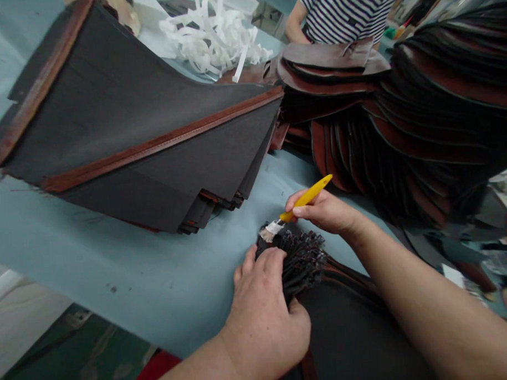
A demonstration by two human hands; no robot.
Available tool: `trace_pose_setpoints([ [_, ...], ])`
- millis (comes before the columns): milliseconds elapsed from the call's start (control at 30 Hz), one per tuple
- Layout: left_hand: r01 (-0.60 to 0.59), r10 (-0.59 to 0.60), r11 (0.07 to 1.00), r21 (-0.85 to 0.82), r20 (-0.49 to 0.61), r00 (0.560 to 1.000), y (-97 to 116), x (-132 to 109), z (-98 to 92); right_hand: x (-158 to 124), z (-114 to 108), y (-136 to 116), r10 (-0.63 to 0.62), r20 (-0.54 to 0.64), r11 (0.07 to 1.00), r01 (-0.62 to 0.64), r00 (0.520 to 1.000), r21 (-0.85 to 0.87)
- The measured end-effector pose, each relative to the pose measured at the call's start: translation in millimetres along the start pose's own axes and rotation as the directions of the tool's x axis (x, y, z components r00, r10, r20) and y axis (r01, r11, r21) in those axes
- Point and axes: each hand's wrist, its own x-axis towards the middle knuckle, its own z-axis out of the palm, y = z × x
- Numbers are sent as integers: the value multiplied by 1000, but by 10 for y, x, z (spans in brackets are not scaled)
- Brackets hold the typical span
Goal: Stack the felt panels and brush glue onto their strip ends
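Note:
My right hand (327, 212) pinches a brush (307, 197) with a yellow handle and a whitish, coated head. The brush head is against the dark edge of the top piece in a stack of dark leather pieces (345, 314). My left hand (268, 308) is laid over the near left side of that stack, fingers curled on it and thumb apart. The bunched, narrow ends of the pieces (305, 254) fan out between my hands, with specks of white on them. My left palm hides part of the stack.
Dark panels with brown strips (152, 143) lie in a pile on the blue-green table (156, 271). Brown and black leather pieces (401, 124) are heaped at the right. Behind is a tangle of white strips (208, 33). A person in a striped shirt (345, 15) is across the table.

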Motion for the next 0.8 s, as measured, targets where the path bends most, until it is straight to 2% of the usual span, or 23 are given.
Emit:
trace_pose_setpoints([
  [67, 1, -1, 1000, -9, -1, 1000, -2, 6, 2, 10, 30, 8, -2, -22, 998, 1, 1000, -70],
  [167, -29, 29, 999, -43, -19, 999, -4, 14, -1, 24, 15, -3, -88, -160, 994, 77, 983, -77],
  [233, -70, 68, 995, -68, -33, 997, -5, 15, -6, 10, -14, -39, -116, -208, 993, 119, 971, 2],
  [333, -127, 125, 989, -81, -33, 992, -10, 2, -15, -27, -32, -104, -88, -229, 979, 127, 969, 160],
  [433, -143, 142, 987, -78, -18, 990, -20, -16, -20, -31, -10, -144, -25, -259, 961, 95, 966, 261],
  [633, -8, 10, 996, -90, 27, 1000, -39, -13, -28, 57, 78, -171, 108, -304, 963, -24, 947, 267],
  [800, -90, 90, 992, -90, 0, 996, -42, -2, -34, 94, 200, -206, 195, -235, 967, -146, 952, 211],
])
